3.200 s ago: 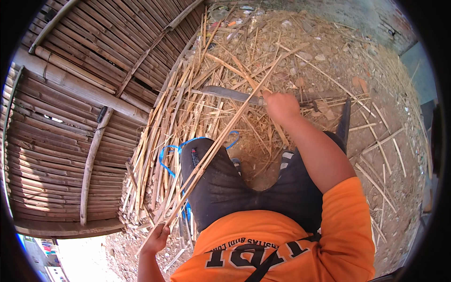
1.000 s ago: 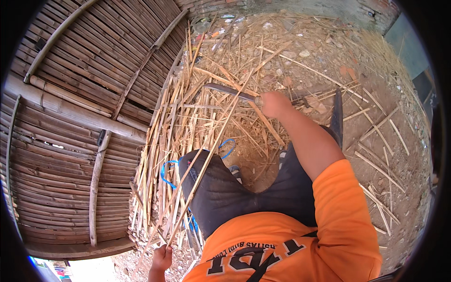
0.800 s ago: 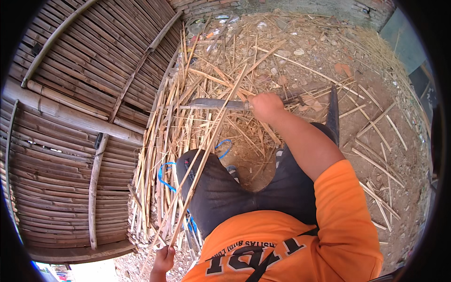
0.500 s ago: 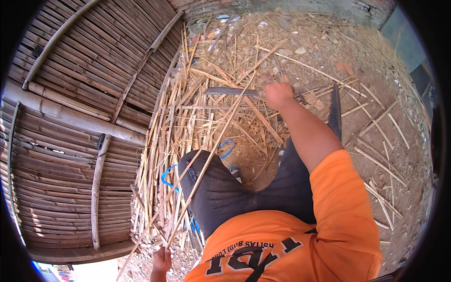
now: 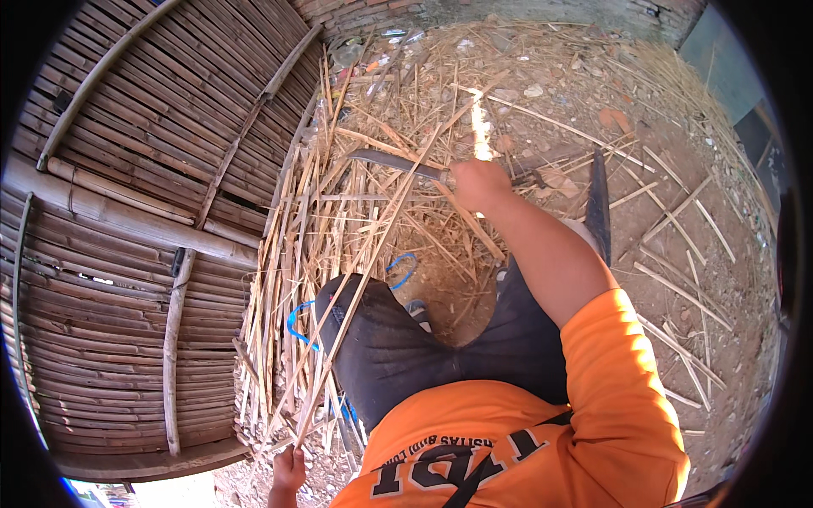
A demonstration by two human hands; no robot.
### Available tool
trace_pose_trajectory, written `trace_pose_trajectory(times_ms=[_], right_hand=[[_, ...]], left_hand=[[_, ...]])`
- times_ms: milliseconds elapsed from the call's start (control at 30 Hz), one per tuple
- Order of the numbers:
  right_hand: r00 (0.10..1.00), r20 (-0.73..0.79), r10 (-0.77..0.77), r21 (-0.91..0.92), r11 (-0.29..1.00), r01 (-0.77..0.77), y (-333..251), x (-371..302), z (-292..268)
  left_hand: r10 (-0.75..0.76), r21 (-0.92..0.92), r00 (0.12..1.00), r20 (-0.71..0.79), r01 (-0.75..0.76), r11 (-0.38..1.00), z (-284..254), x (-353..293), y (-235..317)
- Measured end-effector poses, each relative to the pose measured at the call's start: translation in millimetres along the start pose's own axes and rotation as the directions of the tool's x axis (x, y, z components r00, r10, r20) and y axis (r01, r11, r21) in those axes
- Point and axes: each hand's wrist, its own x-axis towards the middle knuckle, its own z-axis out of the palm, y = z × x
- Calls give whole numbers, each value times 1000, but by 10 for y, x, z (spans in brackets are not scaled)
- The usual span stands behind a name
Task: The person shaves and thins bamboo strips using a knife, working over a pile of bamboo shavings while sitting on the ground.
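My right hand [image 5: 479, 184] is wrapped round the handle of a machete [image 5: 391, 161], out in front of my knees. Its dark blade points left, with the tip slightly raised, and lies at or just behind the upper part of the long bamboo strips [image 5: 339, 343]; I cannot tell whether they touch. At the lower left, my left hand [image 5: 289, 468] is closed on the near end of these strips. They slant up and away across my left knee. How many strips it grips is hard to make out.
Many split bamboo strips [image 5: 275, 279] lie heaped along the bamboo-slat wall [image 5: 110, 127] on my left. More loose strips [image 5: 684, 296] are scattered on the dirt at right. A blue strap [image 5: 296, 326] loops beside my left knee. A brick wall [image 5: 364, 19] stands at the far side.
My right hand has moved left with the machete, and the blade now tilts more. The held strips have drawn closer together. A bright patch of light has appeared beyond my right hand.
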Motion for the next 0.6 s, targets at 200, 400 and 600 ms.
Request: trace_pose_trajectory(times_ms=[200, 400, 600], right_hand=[[1000, -15, 27, 24, 999, -27, -93, -92, -79], [994, -104, 18, 16, 1000, -16, -280, -122, -190], [992, -125, 3, -38, 999, -7, -420, -45, -635]], left_hand=[[102, 233, 968, -228, -47, 971, -105, 204, 591], [13, 96, 963, -268, 13, 995, 234, 519, 941], [62, -91, 958, -280, -90, 992, 152, 852, 848]])
